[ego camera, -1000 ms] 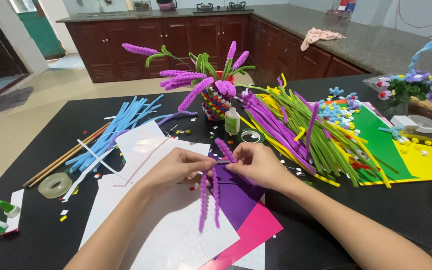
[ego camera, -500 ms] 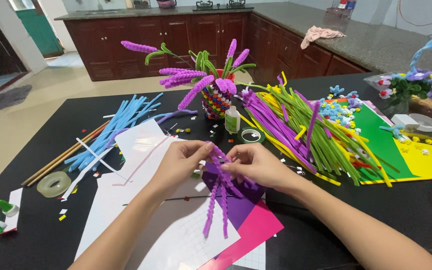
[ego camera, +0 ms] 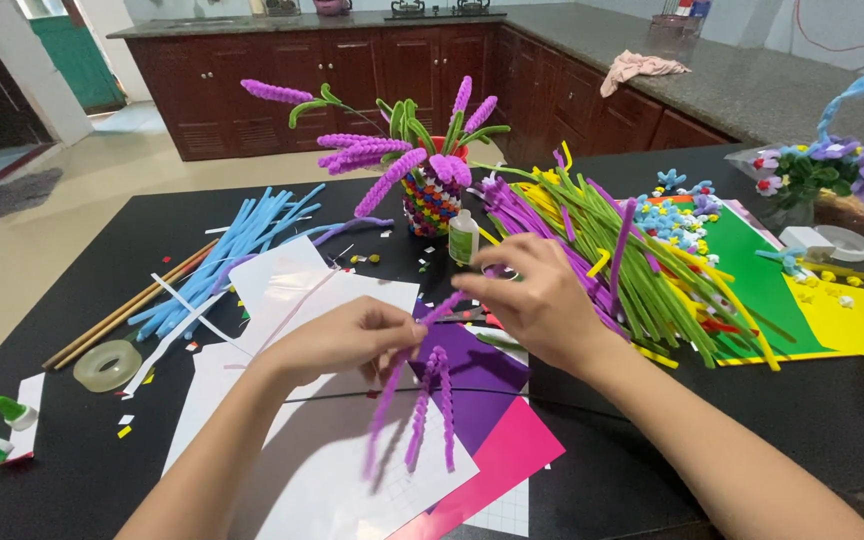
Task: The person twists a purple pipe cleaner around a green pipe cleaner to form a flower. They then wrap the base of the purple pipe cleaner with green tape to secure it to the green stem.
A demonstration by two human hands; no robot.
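Since a moment ago the right hand [ego camera: 542,305] has lifted up and away from the left hand [ego camera: 347,340], drawing a purple pipe cleaner [ego camera: 442,308] out between them, where earlier the two hands worked close together over the purple paper sheet [ego camera: 482,375]. The left hand's fingers are pinched shut on the gathered tops of the twisted purple stems [ego camera: 422,405], which hang down from it toward the near edge of that sheet, their long axes running roughly top to bottom. The right hand's fingertips are closed narrowly on the far end of the pipe cleaner, which slants from the left hand's pinch up and to the right. The left hand is the nearer to the bundle; the right sits just beyond the sheet's far edge, beside the heap of green and purple pipe cleaners [ego camera: 642,270].
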